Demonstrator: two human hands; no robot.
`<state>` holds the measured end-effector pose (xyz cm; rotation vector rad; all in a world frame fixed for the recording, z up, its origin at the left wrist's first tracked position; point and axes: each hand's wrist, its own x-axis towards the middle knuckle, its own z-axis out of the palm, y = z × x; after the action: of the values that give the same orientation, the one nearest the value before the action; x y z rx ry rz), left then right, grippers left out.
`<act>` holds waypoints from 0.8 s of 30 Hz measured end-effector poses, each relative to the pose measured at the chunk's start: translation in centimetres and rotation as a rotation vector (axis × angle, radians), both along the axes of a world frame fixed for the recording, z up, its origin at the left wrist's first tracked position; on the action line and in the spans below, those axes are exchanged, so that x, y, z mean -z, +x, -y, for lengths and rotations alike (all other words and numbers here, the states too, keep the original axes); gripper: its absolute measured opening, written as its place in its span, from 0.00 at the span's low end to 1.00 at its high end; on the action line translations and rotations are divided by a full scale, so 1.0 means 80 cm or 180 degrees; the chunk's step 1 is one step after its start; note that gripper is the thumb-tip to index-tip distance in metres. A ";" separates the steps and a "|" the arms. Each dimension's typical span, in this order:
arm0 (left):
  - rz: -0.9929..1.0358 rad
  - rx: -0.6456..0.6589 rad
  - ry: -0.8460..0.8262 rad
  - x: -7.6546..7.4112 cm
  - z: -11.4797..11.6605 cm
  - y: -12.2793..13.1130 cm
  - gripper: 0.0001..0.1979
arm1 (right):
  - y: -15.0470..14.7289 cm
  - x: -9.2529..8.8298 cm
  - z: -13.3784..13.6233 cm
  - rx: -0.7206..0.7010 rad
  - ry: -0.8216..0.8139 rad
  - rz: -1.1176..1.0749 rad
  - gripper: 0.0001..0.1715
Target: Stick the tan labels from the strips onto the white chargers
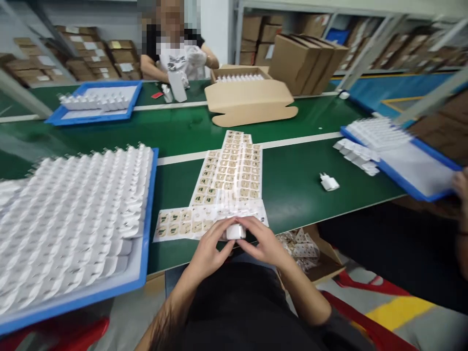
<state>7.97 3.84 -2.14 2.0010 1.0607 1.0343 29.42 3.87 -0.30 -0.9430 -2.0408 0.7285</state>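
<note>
Between my two hands, close to the table's front edge, is a small white power adapter [236, 231]. My left hand [212, 247] grips it from the left with thumb and fingers. From the other side, my right hand [265, 242] closes on it as well. Just beyond the hands lie overlapping sticker sheets [239, 165] with rows of round-cornered labels. One more sheet [175, 222] stretches out to the left. A single white plug adapter [329, 182] with two pins lies on the green table to the right.
A blue tray [151, 214] packed with white adapters fills the left. Another blue tray [420, 170] sits at right, beside a person's hand [461, 183]. Across the table, a person in an apron [179, 58] works by an open carton [252, 92]. A box of scraps [310, 253] stands below the edge.
</note>
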 end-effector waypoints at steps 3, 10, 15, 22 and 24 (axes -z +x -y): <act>-0.0293 -0.0011 0.0175 0.004 -0.004 -0.006 0.28 | 0.011 0.012 -0.013 0.0214 0.0053 -0.0160 0.24; -0.0670 -0.0607 0.0314 0.026 -0.024 -0.041 0.17 | 0.184 0.058 -0.071 0.3597 0.0109 0.0105 0.27; -0.0620 -0.0804 0.0386 0.046 -0.027 -0.055 0.15 | 0.265 0.070 -0.100 0.4474 0.0205 0.0519 0.27; -0.0706 -0.0974 0.0418 0.048 -0.027 -0.063 0.15 | 0.308 0.069 -0.115 0.4669 0.0329 0.0761 0.25; -0.0758 -0.1062 0.0412 0.048 -0.030 -0.067 0.16 | 0.315 0.063 -0.118 0.4551 0.0333 0.0789 0.28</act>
<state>2.63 6.22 -5.95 2.1365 1.5301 1.0722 54.61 13.28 -5.34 -2.0572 -1.0441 -0.2912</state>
